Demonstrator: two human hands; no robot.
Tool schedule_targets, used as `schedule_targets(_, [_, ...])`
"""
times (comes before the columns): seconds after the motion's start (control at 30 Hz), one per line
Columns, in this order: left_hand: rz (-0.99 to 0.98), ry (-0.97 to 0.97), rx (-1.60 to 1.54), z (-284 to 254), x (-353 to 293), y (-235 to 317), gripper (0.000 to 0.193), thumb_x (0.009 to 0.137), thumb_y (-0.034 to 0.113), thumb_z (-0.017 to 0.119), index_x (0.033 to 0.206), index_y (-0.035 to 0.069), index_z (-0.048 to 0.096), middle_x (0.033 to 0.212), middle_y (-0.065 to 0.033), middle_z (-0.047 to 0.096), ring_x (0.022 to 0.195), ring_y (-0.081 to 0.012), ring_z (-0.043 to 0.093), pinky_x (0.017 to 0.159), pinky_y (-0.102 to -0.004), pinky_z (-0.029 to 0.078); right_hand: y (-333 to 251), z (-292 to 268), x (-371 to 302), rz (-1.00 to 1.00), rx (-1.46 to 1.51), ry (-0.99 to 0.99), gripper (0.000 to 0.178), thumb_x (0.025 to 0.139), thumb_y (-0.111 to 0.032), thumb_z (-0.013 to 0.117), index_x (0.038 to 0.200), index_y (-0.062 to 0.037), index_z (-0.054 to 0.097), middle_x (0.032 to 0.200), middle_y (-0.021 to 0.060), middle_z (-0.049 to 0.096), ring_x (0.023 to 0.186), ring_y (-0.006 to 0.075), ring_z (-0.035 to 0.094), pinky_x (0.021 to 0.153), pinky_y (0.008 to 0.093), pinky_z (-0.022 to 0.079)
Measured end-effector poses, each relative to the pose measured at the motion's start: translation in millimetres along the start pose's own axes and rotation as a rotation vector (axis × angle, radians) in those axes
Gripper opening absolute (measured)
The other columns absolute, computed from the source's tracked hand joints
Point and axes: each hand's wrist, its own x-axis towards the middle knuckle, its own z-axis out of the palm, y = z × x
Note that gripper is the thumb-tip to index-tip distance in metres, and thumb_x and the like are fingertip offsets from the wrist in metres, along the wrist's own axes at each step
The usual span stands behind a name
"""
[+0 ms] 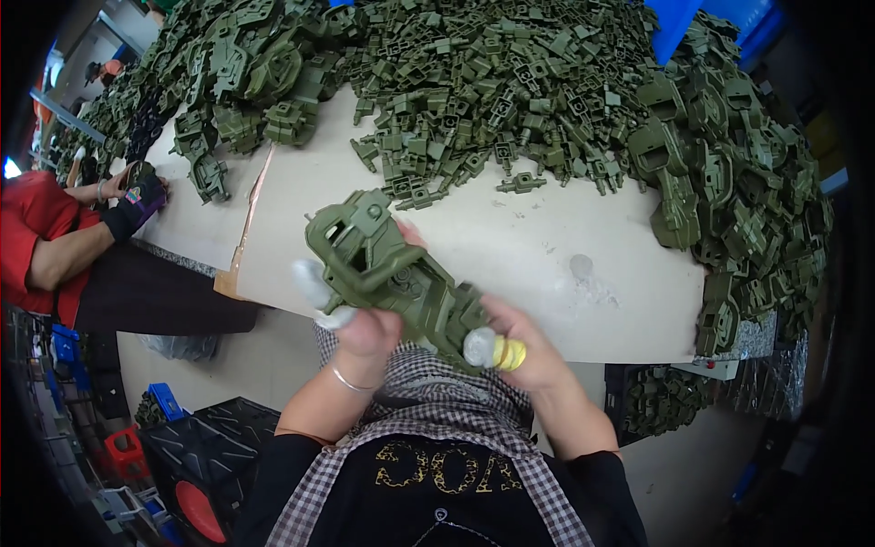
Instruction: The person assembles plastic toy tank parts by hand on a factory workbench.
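Note:
Held between both hands, over the near edge of the table, is a green plastic toy vehicle body [401,278], tilted from upper left to lower right. My left hand [365,328] is closed round its left side, with white wrapping on the fingers. Its lower right end is in the grip of my right hand [524,342], whose thumb wears a whitish cover and a yellow band. The fingers under the body are mostly hidden. Just beyond it, several small green plastic parts [521,182] lie at the edge of a big heap [474,82].
Larger green vehicle bodies are piled at the far left [237,64] and along the right side [720,173] of the pale table [602,301]. A person in a red shirt [46,228] works at the left. Below stand black crates [214,456] and a bin of green parts [661,401].

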Motion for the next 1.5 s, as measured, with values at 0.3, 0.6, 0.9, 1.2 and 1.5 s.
schedule_targets(0.3, [-0.13, -1.111, 1.654, 64, 69, 38, 0.06, 0.076, 0.038, 0.063, 0.121, 0.002, 0.046, 0.122, -0.0161, 0.049, 0.112, -0.0302, 0.047, 0.094, -0.0359, 0.038, -73, -54, 14, -0.07, -1.306, -0.012, 0.063, 0.07, -0.017, 0.067, 0.126, -0.0024, 0.043, 0.112, 0.0173, 0.055, 0.106, 0.0323, 0.05, 0.092, 0.0375, 0.04])
schedule_targets(0.6, [-0.436, -1.254, 1.564, 62, 83, 11, 0.05, 0.078, 0.032, 0.062, 0.117, 0.003, 0.051, 0.114, -0.0121, 0.055, 0.103, -0.0282, 0.054, 0.086, -0.0346, 0.044, -66, -36, 12, -0.094, -1.406, 0.133, 0.06, 0.067, -0.017, 0.07, 0.121, -0.0068, 0.047, 0.098, 0.0131, 0.058, 0.092, 0.0295, 0.057, 0.08, 0.037, 0.046])
schedule_targets(0.9, [-0.52, -1.233, 1.597, 70, 89, 15, 0.043, 0.075, 0.027, 0.065, 0.109, 0.004, 0.053, 0.108, -0.011, 0.057, 0.099, -0.0279, 0.055, 0.083, -0.0346, 0.044, -69, -35, 16, -0.146, -1.388, 0.134, 0.055, 0.068, -0.012, 0.069, 0.119, -0.0062, 0.05, 0.099, 0.013, 0.058, 0.089, 0.0291, 0.059, 0.078, 0.0346, 0.047])
schedule_targets(1.2, [-0.479, -0.874, 1.04, -23, 71, 51, 0.061, 0.079, 0.012, 0.063, 0.132, 0.004, 0.034, 0.128, -0.0113, 0.044, 0.116, -0.0215, 0.044, 0.099, -0.0336, 0.035, -90, -55, 5, -0.131, -1.265, 0.108, 0.048, 0.07, -0.004, 0.063, 0.116, -0.0022, 0.051, 0.109, 0.0146, 0.056, 0.099, 0.0302, 0.055, 0.085, 0.034, 0.044])
schedule_targets(1.5, [-0.417, -0.672, 0.699, -28, 30, 19, 0.063, 0.08, 0.002, 0.059, 0.136, 0.005, 0.028, 0.132, -0.011, 0.038, 0.12, -0.0196, 0.041, 0.1, -0.0322, 0.034, -56, 20, 55, -0.465, -1.727, -0.032, 0.042, 0.065, -0.01, 0.067, 0.104, -0.0013, 0.052, 0.103, 0.0131, 0.053, 0.092, 0.0301, 0.052, 0.077, 0.0386, 0.045])
